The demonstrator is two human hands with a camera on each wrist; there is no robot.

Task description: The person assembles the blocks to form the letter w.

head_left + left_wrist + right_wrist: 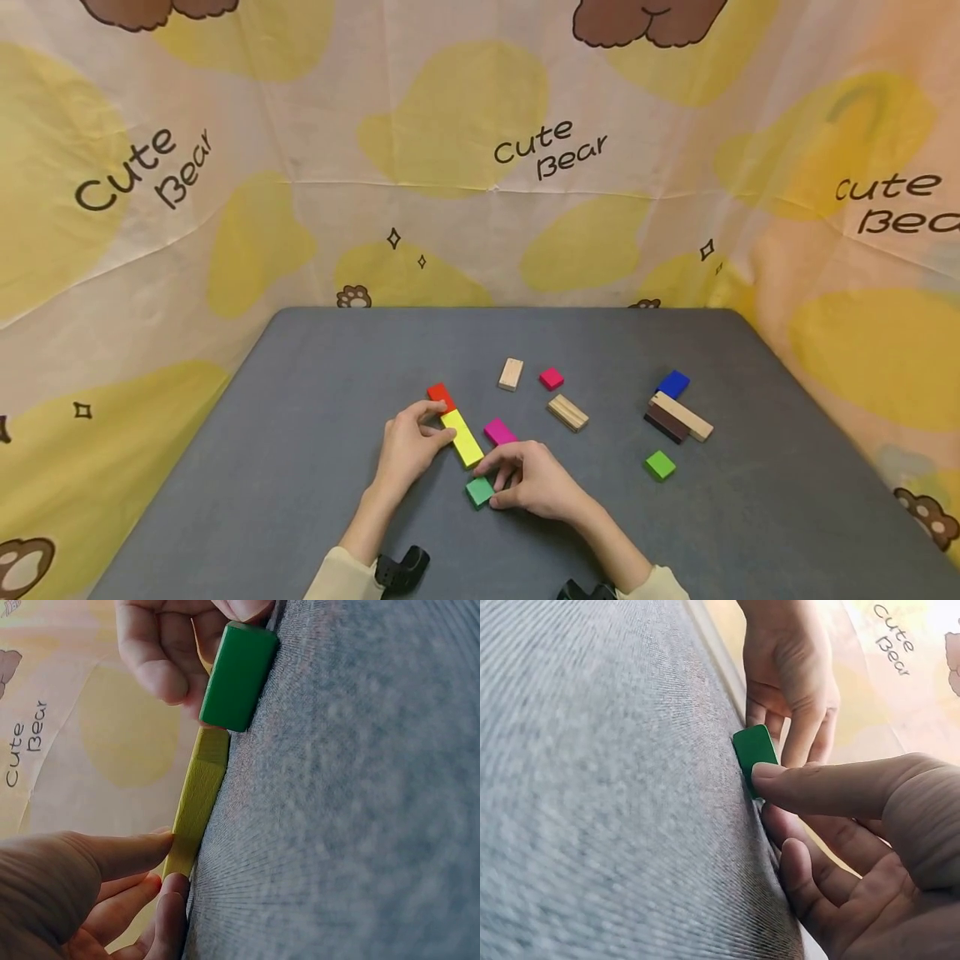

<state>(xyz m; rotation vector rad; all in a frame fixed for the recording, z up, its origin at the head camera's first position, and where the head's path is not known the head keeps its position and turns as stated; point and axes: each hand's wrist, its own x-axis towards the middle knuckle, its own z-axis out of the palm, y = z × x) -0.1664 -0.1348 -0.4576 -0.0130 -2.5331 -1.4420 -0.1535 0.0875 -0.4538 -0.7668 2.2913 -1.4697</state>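
Note:
In the head view, a red block (441,395) and a long yellow block (463,440) lie end to end in a slanting row on the table. My left hand (408,446) holds this row from its left side, index finger at the red block and thumb against the yellow one. At the row's near end, my right hand (536,483) pinches a green block (479,492). The right wrist view shows the thumb pressed on the green block (754,754). From the left wrist camera, the green block (240,679) appears right at the yellow block's end (199,795).
A magenta block (499,432) lies just beyond my right hand. Farther back are a pale wood block (511,374), a pink block (552,378) and a grooved wood block (567,412). Rightward sit blue (673,384), natural (682,415), dark brown (666,422) and light green (660,465) blocks.

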